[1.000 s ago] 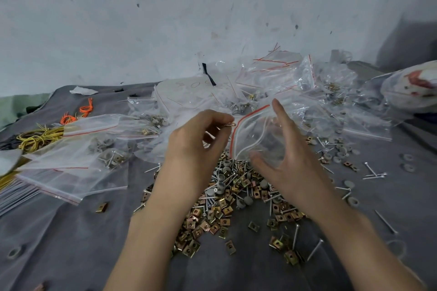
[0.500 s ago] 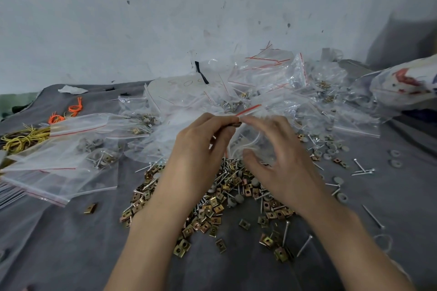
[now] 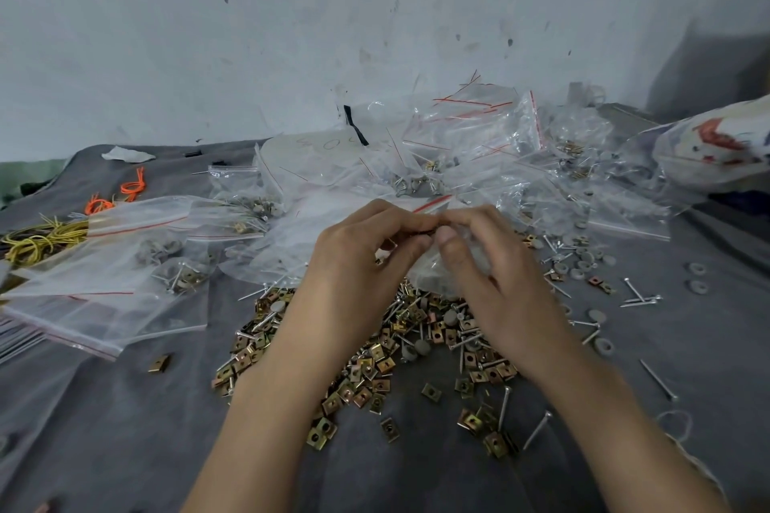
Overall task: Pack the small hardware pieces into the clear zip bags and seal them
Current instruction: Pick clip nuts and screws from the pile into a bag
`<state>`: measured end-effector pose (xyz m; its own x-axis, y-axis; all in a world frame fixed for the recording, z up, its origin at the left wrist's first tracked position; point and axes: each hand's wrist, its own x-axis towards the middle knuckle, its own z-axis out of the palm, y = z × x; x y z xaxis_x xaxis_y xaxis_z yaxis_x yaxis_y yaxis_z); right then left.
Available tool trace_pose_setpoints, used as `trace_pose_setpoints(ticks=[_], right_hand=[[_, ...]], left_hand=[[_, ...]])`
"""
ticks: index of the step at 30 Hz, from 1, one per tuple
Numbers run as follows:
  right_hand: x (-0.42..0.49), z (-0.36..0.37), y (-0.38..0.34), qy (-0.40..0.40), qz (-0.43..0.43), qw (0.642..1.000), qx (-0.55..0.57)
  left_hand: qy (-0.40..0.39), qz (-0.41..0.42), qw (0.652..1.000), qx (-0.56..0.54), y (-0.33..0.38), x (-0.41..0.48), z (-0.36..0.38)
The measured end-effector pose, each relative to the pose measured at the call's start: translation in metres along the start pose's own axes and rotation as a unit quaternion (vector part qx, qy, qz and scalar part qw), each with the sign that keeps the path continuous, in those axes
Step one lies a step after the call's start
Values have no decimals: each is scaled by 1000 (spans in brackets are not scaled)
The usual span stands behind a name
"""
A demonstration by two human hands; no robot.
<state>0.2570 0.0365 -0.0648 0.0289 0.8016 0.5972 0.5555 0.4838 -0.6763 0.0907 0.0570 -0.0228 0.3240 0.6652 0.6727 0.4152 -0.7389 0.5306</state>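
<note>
Our left hand (image 3: 358, 258) and right hand (image 3: 496, 275) pinch the mouth of the zip bag (image 3: 429, 281), fingers (image 3: 452, 248) curled; pressing unevenly could leave gaps and spill pieces.

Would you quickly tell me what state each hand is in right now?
Left hand: closed, pinching the top of the clear zip bag.
Right hand: closed, pinching the same bag beside it.

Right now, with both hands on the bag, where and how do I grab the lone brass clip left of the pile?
Pinch the lone brass clip across two opposite edges, straight down from above, probably with the left hand once it lets go of the zip bag. The clip lies flat on the grey cloth, bare cloth all round.
</note>
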Motion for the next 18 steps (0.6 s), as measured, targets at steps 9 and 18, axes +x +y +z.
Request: trace_pose_setpoints(ticks=[9, 18], right_hand=[[1, -6, -4, -62, 56, 992, 94], [2, -8, -9, -66, 51, 989, 126]], left_hand=[[-35, -88, 992, -83, -2, -5, -1], [-20, -112, 984, -135, -4, -6, -3]])
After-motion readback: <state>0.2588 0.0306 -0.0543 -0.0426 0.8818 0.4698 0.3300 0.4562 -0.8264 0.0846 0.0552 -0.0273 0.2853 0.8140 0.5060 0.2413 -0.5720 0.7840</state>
